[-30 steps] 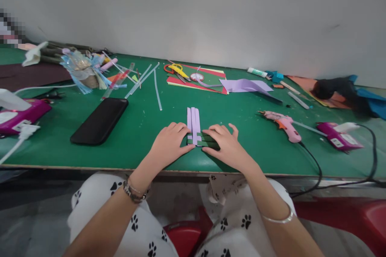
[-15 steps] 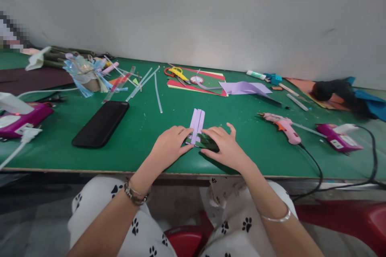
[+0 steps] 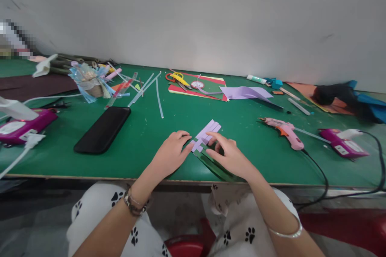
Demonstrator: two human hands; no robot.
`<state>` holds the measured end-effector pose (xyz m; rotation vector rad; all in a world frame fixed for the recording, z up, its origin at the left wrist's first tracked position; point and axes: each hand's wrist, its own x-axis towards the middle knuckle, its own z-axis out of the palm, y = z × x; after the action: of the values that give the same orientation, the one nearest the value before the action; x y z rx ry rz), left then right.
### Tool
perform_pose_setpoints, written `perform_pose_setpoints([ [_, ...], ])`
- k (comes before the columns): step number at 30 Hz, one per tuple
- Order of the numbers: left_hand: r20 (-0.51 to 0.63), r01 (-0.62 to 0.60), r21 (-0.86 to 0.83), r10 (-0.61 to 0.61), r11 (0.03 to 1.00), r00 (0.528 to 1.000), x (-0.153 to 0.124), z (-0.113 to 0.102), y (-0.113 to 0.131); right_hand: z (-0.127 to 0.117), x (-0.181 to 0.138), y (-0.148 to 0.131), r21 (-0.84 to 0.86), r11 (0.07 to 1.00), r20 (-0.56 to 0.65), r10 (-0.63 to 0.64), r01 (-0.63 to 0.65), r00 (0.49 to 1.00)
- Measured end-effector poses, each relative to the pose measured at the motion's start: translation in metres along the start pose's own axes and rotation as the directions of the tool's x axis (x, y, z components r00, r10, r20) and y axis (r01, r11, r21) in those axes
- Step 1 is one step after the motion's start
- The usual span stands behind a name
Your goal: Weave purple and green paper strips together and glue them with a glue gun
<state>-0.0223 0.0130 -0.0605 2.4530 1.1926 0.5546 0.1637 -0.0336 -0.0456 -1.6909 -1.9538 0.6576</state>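
Light purple paper strips [image 3: 205,131] lie slanted on the green table in front of me, with a shorter piece crossing them near the lower end. My left hand [image 3: 171,152] rests at their left side, thumb tip at the lower left end and fingers apart. Over the right edge of the strips, my right hand [image 3: 230,154] has its fingers curled on the paper, partly covering it. Beneath that hand a dark green, shiny strip [image 3: 212,164] runs toward the table edge; its kind is unclear.
A black phone [image 3: 102,130] lies left, near a purple power strip [image 3: 28,126]. Glue sticks [image 3: 159,98], scissors [image 3: 179,80], coloured sheets [image 3: 196,93] and purple paper [image 3: 247,93] are behind. On the right are a pink glue gun [image 3: 285,130] and another power strip [image 3: 343,142].
The purple strips have turned from nearly upright to slanting up to the right. My right hand's fingers have curled in over them, and more of the dark green strip shows. The view has tilted slightly.
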Motion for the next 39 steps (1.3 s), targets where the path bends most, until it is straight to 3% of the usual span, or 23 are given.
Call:
perform_pose_setpoints([
  [6,0.005,-0.015,0.088,0.015,0.996,1.0,0.002,0.001,0.001,0.0,0.004,0.006,0.185,0.983,0.018,0.007,-0.01,1.0],
  [14,0.014,-0.011,0.118,0.009,0.993,1.0,0.003,0.0,-0.002,-0.009,0.017,0.013,-0.181,0.977,-0.226,-0.149,0.108,0.963],
  [20,-0.011,-0.012,0.134,0.013,0.991,1.0,0.005,0.0,-0.003,-0.004,0.024,0.014,-0.408,0.908,-0.068,-0.136,0.097,0.988],
  [24,0.026,-0.08,0.147,0.077,0.986,0.997,0.004,-0.003,0.0,-0.004,0.023,0.012,-0.464,0.882,-0.055,-0.129,0.089,0.99],
  [31,0.026,-0.08,0.142,0.077,0.987,0.997,0.004,-0.004,0.003,-0.002,0.024,0.014,-0.455,0.883,-0.095,-0.172,0.111,0.98],
  [39,0.055,-0.045,0.123,0.039,0.991,0.998,0.008,-0.005,0.006,0.001,0.027,0.016,-0.409,0.899,-0.041,-0.189,0.156,0.981],
])
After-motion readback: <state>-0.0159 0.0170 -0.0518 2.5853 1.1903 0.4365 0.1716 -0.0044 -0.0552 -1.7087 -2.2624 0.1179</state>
